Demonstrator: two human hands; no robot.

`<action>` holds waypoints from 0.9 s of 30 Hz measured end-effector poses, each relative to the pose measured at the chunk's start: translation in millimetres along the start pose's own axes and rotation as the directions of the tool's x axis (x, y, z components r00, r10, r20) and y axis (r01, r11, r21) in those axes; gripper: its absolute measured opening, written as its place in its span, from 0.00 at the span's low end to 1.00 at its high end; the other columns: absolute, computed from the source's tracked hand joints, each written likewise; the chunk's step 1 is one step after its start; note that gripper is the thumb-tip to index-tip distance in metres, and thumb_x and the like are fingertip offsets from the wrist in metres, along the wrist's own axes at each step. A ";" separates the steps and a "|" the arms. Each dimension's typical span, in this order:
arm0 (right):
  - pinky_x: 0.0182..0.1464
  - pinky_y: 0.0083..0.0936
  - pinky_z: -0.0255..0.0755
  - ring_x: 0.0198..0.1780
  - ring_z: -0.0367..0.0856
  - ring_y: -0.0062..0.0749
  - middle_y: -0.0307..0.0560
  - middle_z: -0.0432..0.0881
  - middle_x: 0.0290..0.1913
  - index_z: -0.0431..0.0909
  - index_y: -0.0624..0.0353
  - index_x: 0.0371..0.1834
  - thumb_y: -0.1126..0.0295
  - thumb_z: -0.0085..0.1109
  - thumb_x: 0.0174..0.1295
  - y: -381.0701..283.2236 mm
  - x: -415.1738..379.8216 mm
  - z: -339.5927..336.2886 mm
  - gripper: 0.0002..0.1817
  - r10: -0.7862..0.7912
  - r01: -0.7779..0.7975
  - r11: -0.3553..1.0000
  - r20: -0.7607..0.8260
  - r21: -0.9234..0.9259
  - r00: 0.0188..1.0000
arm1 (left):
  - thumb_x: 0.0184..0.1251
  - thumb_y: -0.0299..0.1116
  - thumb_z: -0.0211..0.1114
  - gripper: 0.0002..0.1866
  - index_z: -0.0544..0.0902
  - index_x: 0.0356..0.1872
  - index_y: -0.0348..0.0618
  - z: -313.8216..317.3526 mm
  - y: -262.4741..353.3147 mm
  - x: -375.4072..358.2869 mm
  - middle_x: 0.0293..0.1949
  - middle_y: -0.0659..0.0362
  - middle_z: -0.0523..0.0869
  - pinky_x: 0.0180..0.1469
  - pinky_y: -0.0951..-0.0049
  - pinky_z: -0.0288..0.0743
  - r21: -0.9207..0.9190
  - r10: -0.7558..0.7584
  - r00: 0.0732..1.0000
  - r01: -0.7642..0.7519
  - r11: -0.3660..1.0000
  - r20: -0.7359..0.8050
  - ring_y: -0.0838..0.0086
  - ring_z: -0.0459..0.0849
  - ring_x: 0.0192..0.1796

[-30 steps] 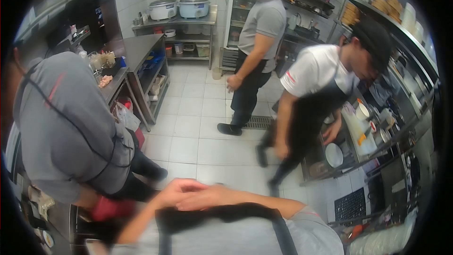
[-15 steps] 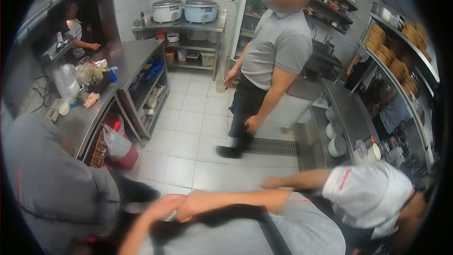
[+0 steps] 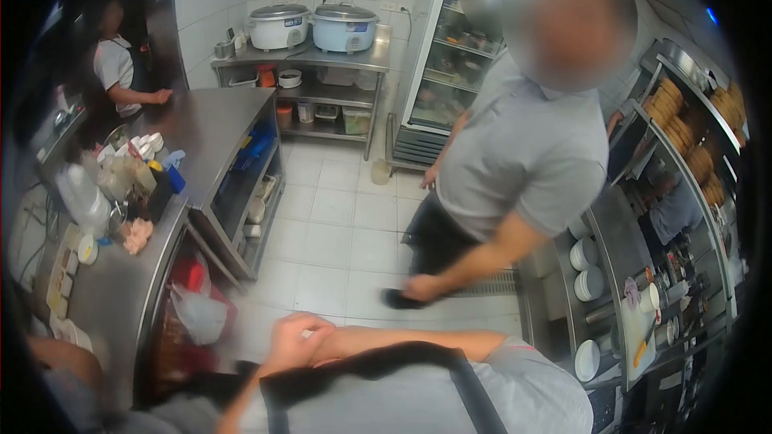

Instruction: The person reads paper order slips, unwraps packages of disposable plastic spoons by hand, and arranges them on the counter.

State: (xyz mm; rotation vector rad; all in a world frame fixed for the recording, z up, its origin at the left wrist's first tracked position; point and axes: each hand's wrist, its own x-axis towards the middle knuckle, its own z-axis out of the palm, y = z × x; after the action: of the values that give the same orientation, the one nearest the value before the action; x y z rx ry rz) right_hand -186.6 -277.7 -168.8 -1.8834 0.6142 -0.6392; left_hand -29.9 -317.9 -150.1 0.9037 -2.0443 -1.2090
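Note:
My left hand [image 3: 296,339] is in front of my waist with its fingers curled, and nothing shows in it. It lies against my right forearm [image 3: 418,341], near the wrist. That forearm crosses the front of my body. My right hand is mostly hidden behind the left hand and the dark apron [image 3: 362,366], so its fingers do not show. Close ahead stands a co-worker in a grey shirt [image 3: 523,153], one arm hanging toward me with a blurred hand [image 3: 422,288].
At left, a steel counter [image 3: 217,124] bears bottles and tubs. Two rice cookers [image 3: 344,28] stand at the back beside a glass-door fridge [image 3: 450,64]. Bowls [image 3: 589,284] and a rack of steamer baskets [image 3: 679,133] line the right. Another person [image 3: 117,64] stands far left.
The co-worker ahead has come closer and to the right in view. The sleeve at lower right is gone, and the person at lower left shows much less. My hands stay together.

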 end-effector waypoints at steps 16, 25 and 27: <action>0.60 0.43 0.59 0.44 0.78 0.42 0.48 0.80 0.33 0.76 0.58 0.26 0.68 0.52 0.55 138.0 179.9 -220.8 0.06 -0.225 0.232 0.970 0.092 -0.070 0.970 | 0.63 0.32 0.60 0.10 0.82 0.38 0.35 -115.5 -105.4 221.2 0.35 0.54 0.85 0.44 0.74 0.74 -0.006 -0.177 0.983 0.177 0.984 -0.056 0.70 0.83 0.39; 0.51 0.30 0.68 0.50 0.75 0.39 0.47 0.78 0.49 0.76 0.57 0.48 0.71 0.54 0.60 196.8 253.0 -411.1 0.13 -0.153 0.149 0.988 0.341 0.040 0.927 | 0.70 0.34 0.53 0.16 0.75 0.53 0.35 -145.7 -180.5 392.0 0.44 0.56 0.82 0.51 0.77 0.70 -0.278 -0.254 0.946 0.304 0.911 0.203 0.77 0.78 0.48; 0.48 0.30 0.70 0.48 0.77 0.40 0.47 0.80 0.46 0.77 0.59 0.45 0.72 0.55 0.58 194.6 269.7 -446.4 0.11 -0.162 0.123 0.984 0.366 0.127 0.916 | 0.72 0.38 0.50 0.18 0.73 0.55 0.37 -138.5 -198.7 427.3 0.49 0.57 0.80 0.54 0.76 0.68 -0.549 -0.264 0.931 0.361 0.754 0.250 0.78 0.75 0.52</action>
State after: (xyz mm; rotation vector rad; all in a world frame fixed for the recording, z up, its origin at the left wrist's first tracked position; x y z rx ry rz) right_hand -314.5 -819.2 -150.9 -1.8986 0.1925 -0.3760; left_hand -127.7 -795.5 -209.5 0.8712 -1.4839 -2.0137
